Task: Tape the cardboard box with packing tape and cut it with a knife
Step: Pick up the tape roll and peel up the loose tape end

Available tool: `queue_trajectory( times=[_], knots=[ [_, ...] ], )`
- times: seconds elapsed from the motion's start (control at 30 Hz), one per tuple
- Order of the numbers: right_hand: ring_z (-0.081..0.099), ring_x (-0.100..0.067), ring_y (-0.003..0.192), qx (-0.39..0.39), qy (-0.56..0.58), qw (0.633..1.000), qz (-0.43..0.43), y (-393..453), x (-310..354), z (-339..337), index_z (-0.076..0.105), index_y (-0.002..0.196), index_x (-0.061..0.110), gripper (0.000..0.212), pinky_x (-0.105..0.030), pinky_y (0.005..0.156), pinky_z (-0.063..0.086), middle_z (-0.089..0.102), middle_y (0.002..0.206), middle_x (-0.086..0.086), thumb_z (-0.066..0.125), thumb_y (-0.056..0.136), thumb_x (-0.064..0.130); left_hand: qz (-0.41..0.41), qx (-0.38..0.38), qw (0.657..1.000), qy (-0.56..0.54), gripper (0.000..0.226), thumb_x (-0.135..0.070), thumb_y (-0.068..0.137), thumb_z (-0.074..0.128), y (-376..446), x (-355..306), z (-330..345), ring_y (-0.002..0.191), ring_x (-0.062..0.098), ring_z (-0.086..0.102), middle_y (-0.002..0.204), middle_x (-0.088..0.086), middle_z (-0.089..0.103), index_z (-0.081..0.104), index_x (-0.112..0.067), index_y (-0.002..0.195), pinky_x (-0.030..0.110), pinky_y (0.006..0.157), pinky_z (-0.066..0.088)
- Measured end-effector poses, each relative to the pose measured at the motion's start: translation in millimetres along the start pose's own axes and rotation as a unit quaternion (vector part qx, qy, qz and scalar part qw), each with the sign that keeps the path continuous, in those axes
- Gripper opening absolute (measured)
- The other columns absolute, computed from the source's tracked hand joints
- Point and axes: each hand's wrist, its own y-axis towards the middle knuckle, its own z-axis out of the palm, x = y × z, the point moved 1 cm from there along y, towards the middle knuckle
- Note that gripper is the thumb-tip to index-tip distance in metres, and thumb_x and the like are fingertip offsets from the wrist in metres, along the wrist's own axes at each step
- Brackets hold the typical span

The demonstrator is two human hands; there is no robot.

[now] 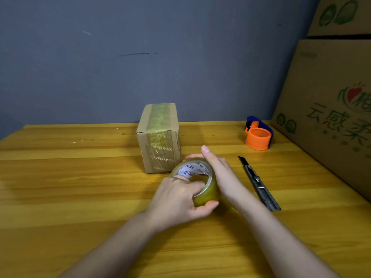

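A small cardboard box point(158, 137) stands on the wooden table point(70, 177), with old tape strips over its top and front. Just in front of it is a roll of clear packing tape point(206, 192). My left hand point(178, 199) grips the roll, fingers inside its core and thumb under its outer face. My right hand point(218, 169) lies along the roll's right side, thumb extended upward; its fingers wrap behind the roll. A utility knife point(259, 183) with its blade extended lies on the table to the right of my hands.
An orange and blue tape dispenser point(258, 135) sits at the back right of the table. Large printed cardboard cartons point(331, 109) are stacked along the right edge. A grey wall point(140, 57) rises behind the table.
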Motion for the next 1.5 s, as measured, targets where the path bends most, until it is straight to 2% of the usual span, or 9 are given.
queue_trajectory(
  times=[0.13, 0.3, 0.5, 0.63, 0.77, 0.87, 1.07, 1.3, 1.5],
  knots=[
    [0.067, -0.022, 0.099, -0.047, 0.043, 0.998, -0.014, 0, -2, 6, 0.074, 0.095, 0.015, 0.041, -0.045, 0.100, 0.046, 0.073, 0.101, -0.006, 0.045, 0.088, 0.043, 0.009, 0.003, 1.000, 0.010, 0.045, -0.055, 0.073, 0.057, -1, 2, 3, 0.040, 0.019, 0.049, 0.040, -0.001, 0.047, 0.047, -0.018, 0.052, 0.021, 0.039, 0.034],
    [0.063, -0.028, 0.102, -0.088, 0.017, 0.996, 0.013, 2, -11, 9, 0.076, 0.079, 0.029, 0.043, -0.048, 0.098, 0.046, 0.073, 0.097, -0.007, 0.036, 0.083, 0.046, -0.019, 0.034, 0.999, 0.023, 0.045, -0.061, 0.073, 0.051, -2, 2, 10, 0.048, 0.020, 0.059, 0.046, -0.002, 0.056, 0.054, -0.018, 0.058, 0.022, 0.041, 0.041],
    [0.067, -0.016, 0.090, -0.013, 0.049, 0.995, 0.080, -4, 5, -12, 0.069, 0.109, 0.009, 0.057, -0.014, 0.070, 0.051, 0.072, 0.104, -0.009, 0.031, 0.097, 0.050, -0.031, 0.069, 0.997, 0.010, 0.050, -0.067, 0.079, 0.042, 13, -8, 4, 0.078, 0.024, 0.063, 0.073, 0.001, 0.067, 0.059, -0.020, 0.082, 0.028, 0.064, 0.044],
    [0.036, -0.010, 0.131, -0.043, -0.030, 0.997, 0.064, -5, 7, -23, 0.037, 0.142, 0.025, 0.055, -0.022, 0.100, 0.025, 0.039, 0.146, 0.006, 0.032, 0.095, 0.053, -0.109, 0.111, 0.986, -0.052, 0.040, -0.058, 0.085, 0.050, 19, -10, 2, 0.104, 0.025, 0.059, 0.106, -0.003, 0.067, 0.048, -0.029, 0.112, 0.033, 0.088, 0.044],
    [0.041, -0.007, 0.113, -0.136, -0.094, 0.986, 0.011, -9, 6, -21, 0.048, 0.133, 0.022, 0.044, -0.023, 0.093, 0.027, 0.046, 0.139, 0.001, 0.037, 0.097, 0.046, -0.164, 0.101, 0.978, -0.079, 0.037, -0.044, 0.087, 0.054, 38, -18, -1, 0.103, 0.025, 0.062, 0.112, -0.001, 0.067, 0.043, -0.026, 0.118, 0.035, 0.082, 0.048],
    [0.046, -0.011, 0.120, -0.122, -0.089, 0.989, 0.007, -7, 8, -24, 0.052, 0.131, 0.020, 0.044, -0.024, 0.096, 0.029, 0.051, 0.135, 0.001, 0.036, 0.097, 0.045, -0.138, 0.091, 0.985, -0.043, 0.042, -0.037, 0.088, 0.051, 48, -23, 0, 0.111, 0.029, 0.058, 0.121, 0.004, 0.063, 0.039, -0.019, 0.125, 0.035, 0.082, 0.046],
    [0.063, -0.019, 0.102, -0.081, -0.041, 0.995, 0.046, 11, 16, -46, 0.068, 0.106, 0.015, 0.044, -0.029, 0.091, 0.044, 0.070, 0.105, -0.005, 0.037, 0.097, 0.045, -0.010, 0.111, 0.993, -0.023, 0.036, -0.040, 0.093, 0.049, 56, -26, 2, 0.092, 0.036, 0.057, 0.097, 0.015, 0.060, 0.040, -0.008, 0.108, 0.037, 0.071, 0.035],
    [0.061, -0.024, 0.109, -0.063, 0.008, 0.998, 0.029, 33, 22, -59, 0.066, 0.113, 0.002, 0.033, -0.030, 0.096, 0.045, 0.067, 0.116, -0.015, 0.040, 0.096, 0.012, 0.061, 0.109, 0.992, 0.036, 0.040, -0.040, 0.094, 0.049, 78, -15, 1, 0.091, 0.037, 0.058, 0.098, 0.017, 0.062, 0.043, -0.006, 0.112, 0.034, 0.069, 0.032],
    [0.062, -0.029, 0.107, -0.061, 0.090, 0.994, 0.020, 53, 7, -72, 0.060, 0.119, -0.002, 0.035, -0.027, 0.091, 0.049, 0.062, 0.120, -0.025, 0.036, 0.094, 0.000, 0.136, 0.120, 0.973, 0.142, 0.038, -0.038, 0.089, 0.055, 91, 0, 22, 0.067, 0.032, 0.065, 0.071, 0.014, 0.068, 0.049, -0.004, 0.104, 0.032, 0.067, 0.040]
  ],
)
